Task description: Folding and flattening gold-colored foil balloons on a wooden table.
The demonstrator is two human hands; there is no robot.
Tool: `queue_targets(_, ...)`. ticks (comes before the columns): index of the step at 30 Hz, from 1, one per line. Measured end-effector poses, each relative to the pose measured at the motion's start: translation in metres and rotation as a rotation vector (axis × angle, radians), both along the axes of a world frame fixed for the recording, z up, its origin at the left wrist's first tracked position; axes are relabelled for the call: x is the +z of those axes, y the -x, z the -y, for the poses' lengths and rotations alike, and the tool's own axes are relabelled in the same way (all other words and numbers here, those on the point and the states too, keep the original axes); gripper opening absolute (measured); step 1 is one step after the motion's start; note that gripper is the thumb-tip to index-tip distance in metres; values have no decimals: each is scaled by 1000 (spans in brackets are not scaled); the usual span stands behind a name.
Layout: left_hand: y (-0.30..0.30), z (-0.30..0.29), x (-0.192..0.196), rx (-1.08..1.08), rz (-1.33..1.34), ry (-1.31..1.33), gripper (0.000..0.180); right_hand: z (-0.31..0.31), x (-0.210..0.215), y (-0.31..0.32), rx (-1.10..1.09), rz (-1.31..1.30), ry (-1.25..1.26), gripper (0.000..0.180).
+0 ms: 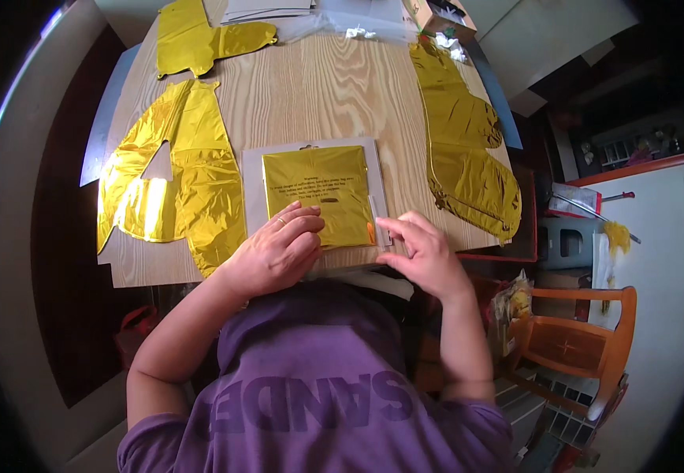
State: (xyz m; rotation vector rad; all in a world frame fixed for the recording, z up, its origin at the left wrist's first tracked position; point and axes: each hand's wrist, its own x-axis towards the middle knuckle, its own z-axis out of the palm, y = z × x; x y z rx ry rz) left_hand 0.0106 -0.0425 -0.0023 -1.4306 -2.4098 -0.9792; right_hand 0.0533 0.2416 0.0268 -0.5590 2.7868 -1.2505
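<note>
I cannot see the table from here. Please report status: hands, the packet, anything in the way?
Left hand flat on gold foil packet. Right hand pinching its lower right corner. Flat gold foil balloons lie both sides, none overlapping the packet.

Three unfolded gold foil balloons (172,169), one folded packet (316,193), two hands (279,251).

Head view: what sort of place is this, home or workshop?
Probably a home room: a wooden table strewn with gold foil balloons, a wooden chair beside it, household clutter along the wall.

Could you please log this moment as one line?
left hand: flat on gold foil packet | right hand: pinching packet edge | surface: wooden table
</note>
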Motion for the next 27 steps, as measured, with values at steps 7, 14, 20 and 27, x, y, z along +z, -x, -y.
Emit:
queue_targets(7, 2, 0, 1, 5, -12, -1, 19, -2, -18, 12, 36, -229, -166, 34)
queue_targets(14, -4, -10, 32, 56, -35, 201, 23, -10, -14, -21, -15, -364, -207, 34)
queue_targets(20, -2, -38, 5, -159, 44, 128, 33, -10, -13, -28, 16, -468, -315, 31)
queue_targets(27, 3, -37, 4, -221, 150, 63, 35, -6, -10, -31, 44, -367, -284, 20)
